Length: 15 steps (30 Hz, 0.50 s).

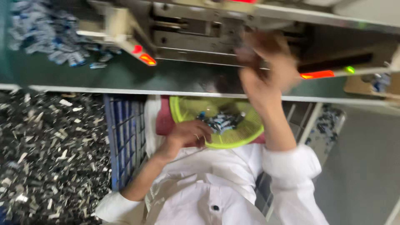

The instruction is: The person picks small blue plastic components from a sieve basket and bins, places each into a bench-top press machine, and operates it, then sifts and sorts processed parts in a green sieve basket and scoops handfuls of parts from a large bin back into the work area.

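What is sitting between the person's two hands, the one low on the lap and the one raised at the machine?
In the head view, a round yellow-green plastic basket holding small dark blue parts lies between the left hand and the right hand.

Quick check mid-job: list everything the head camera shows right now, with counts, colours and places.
Machine: one, grey metal, top centre, with red lights.
Basket: one, yellow-green, on the lap, holding small blue-and-white parts.
Loose parts pile: many, blue-white, top left on the bench.
Crate: one, blue, left of the lap.
Scraps: many, grey, on the floor at left.
Left hand: at the basket rim.
Right hand: raised at the machine, blurred.
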{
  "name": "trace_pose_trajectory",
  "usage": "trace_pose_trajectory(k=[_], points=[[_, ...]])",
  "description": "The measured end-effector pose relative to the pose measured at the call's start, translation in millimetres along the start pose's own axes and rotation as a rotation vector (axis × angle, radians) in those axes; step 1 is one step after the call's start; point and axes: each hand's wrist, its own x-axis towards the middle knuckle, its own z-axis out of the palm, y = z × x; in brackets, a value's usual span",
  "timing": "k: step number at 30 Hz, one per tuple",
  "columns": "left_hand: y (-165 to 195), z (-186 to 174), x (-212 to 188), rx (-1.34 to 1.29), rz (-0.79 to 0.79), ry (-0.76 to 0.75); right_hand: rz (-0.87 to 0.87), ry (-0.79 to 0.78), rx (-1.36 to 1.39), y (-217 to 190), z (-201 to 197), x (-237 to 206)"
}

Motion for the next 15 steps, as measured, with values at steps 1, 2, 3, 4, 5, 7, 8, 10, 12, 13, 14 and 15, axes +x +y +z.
trace_pose_trajectory(k=[1, 2, 3, 4, 5, 7, 8, 10, 12, 13, 14, 15], points=[[-8, 16, 6, 0.293, -0.010, 0.032, 0.047, 0.004, -0.009, 12, 14, 14], [-15, 27, 13, 0.505, 0.086, 0.057, 0.095, 0.013, -0.018, 16, 19, 18], [-21, 38, 16, 0.710, 0.183, 0.092, 0.096, 0.042, 0.000, 18, 21, 17], [-26, 47, 20, 0.910, 0.285, 0.136, 0.091, 0.066, 0.023, 22, 25, 19], [-30, 52, 25, 0.898, 0.257, 0.107, 0.085, 0.089, 0.051, 23, 27, 20], [-38, 62, 39, 0.871, 0.199, 0.067, 0.012, -0.027, 0.060, 24, 24, 24], [-42, 68, 47, 0.899, 0.215, 0.064, -0.021, -0.080, 0.063, 22, 20, 28], [-51, 80, 69, 0.962, 0.259, 0.042, 0.036, -0.151, 0.207, 19, 11, 39], [-60, 98, 96, 1.171, 0.172, -0.032, 0.053, -0.228, 0.174, 15, -5, 41], [-64, 106, 106, 1.276, 0.127, -0.059, 0.037, -0.272, 0.077, 11, -16, 33], [-68, 111, 112, 1.304, 0.265, 0.026, 0.024, -0.314, -0.020, 4, -26, 18], [-70, 114, 116, 1.325, 0.403, 0.112, 0.183, -0.224, 0.135, -9, -36, -7]])
